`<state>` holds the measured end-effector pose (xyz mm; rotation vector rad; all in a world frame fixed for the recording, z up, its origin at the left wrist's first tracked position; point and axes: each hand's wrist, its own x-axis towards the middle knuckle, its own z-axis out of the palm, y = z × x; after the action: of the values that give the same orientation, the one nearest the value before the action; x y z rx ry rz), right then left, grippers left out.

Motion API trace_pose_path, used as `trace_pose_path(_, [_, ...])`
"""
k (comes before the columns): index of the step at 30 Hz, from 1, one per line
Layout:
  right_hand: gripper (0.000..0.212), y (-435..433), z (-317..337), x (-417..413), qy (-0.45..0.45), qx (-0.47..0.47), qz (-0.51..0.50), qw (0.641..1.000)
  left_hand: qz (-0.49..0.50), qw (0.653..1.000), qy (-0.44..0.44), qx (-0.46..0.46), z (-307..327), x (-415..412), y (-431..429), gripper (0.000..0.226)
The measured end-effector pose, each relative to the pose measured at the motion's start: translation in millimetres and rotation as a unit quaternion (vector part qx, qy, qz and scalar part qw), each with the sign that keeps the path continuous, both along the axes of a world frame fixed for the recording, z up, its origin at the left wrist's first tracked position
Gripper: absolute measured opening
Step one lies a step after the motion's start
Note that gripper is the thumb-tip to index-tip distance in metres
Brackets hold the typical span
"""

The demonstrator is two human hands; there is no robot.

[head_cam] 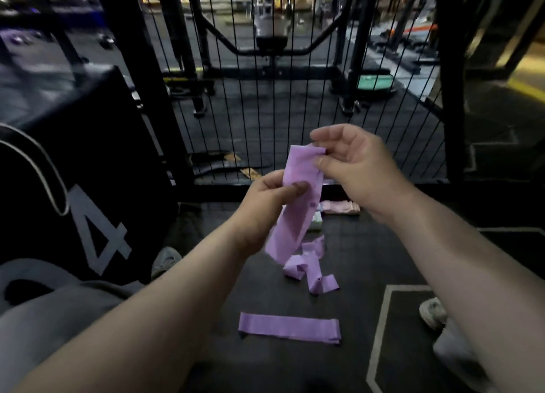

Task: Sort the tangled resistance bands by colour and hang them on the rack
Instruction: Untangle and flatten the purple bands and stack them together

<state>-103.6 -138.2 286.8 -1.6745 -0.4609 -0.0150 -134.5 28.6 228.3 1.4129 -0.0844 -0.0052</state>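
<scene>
Both hands raised, pinching one purple band.
The left hand (pixel 267 198) pinches the purple band (pixel 295 209) at mid-length; the right hand (pixel 354 165) pinches its top edge; its tail hangs limp.

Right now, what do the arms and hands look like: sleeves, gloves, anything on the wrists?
The left forearm and right forearm are bare to the frame edge, with no sleeves showing. The left hand and right hand wear no gloves, and no watch, bracelet or ring shows on either.
</scene>
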Motion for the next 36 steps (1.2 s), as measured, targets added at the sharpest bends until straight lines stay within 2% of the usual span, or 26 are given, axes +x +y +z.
trace_pose_path(6, [0.041,-7,34,-41,-0.004,0.013,0.031,0.999,0.002,1.000,-0.029,0.001,44,-47,-6,0.011])
trace_pose_path(10, [0.030,-13,47,-61,-0.024,0.017,0.005,1.000,-0.007,0.999,-0.033,0.000,60,-66,-11,0.006])
trace_pose_path(16, [0.013,-23,62,-78,-0.030,0.039,-0.028,0.998,-0.037,0.999,-0.026,-0.025,79,-81,-15,0.026])
trace_pose_path(18, [0.011,-24,64,-81,-0.030,0.042,-0.039,0.998,-0.002,0.999,-0.046,-0.007,83,-84,-19,0.028])
trace_pose_path(20, [0.010,-25,64,-82,-0.032,0.044,-0.050,0.997,0.048,0.997,-0.068,-0.001,87,-86,-23,0.018])
trace_pose_path(23, [0.012,-28,63,-81,-0.045,0.035,-0.065,0.996,0.110,0.990,-0.092,-0.011,91,-84,-26,0.015])
trace_pose_path(27, [0.017,-32,60,-83,-0.089,-0.022,-0.064,0.994,0.148,0.984,-0.099,-0.025,93,-80,-24,0.014])
trace_pose_path(32, [0.024,-32,57,-89,-0.122,-0.153,-0.018,0.980,0.120,0.988,-0.096,-0.024,93,-80,-26,0.013])
trace_pose_path(36, [0.029,-26,59,-95,-0.128,-0.193,-0.012,0.973,0.093,0.990,-0.109,-0.008,92,-79,-24,0.023])
